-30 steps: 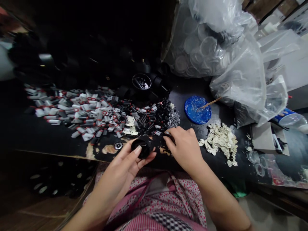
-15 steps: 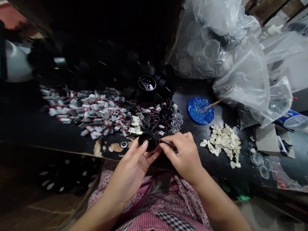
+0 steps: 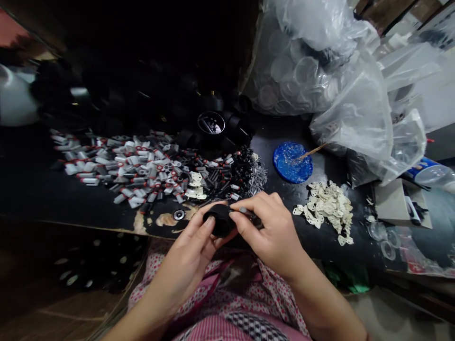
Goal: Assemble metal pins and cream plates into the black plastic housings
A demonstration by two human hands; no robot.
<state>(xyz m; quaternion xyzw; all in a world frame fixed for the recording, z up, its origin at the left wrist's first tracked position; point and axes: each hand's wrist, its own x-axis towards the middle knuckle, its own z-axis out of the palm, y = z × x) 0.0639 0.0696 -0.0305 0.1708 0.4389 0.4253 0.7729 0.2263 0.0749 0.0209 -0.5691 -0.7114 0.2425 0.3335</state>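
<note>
A black hollow round housing (image 3: 217, 220) is held by my left hand (image 3: 199, 241), thumb on the near rim and fingers wrapped behind and below it. My right hand (image 3: 272, 227) is closed in a pinch at the housing's right side, its fingertips against or very near the wall. A small dark grey part (image 3: 244, 210) shows between its fingers; its exact kind is hidden. Just beyond the hands lie cream-coloured flat plates (image 3: 195, 185) and a pile of small grey sleeves with red rings (image 3: 142, 166).
Small black and grey pieces (image 3: 254, 175) are heaped beyond my right hand. A blue lid (image 3: 293, 162) holds clear paste and a stick (image 3: 309, 152). Cream plates (image 3: 329, 206) lie to the right. Clear bags (image 3: 291, 85) of transparent discs stand behind. A small metal ring (image 3: 178, 214) sits near the edge.
The housing has tilted so its open side faces me more, and both hands have shifted slightly. The whole view has moved a little; my right fingers remain pinched at the housing's side.
</note>
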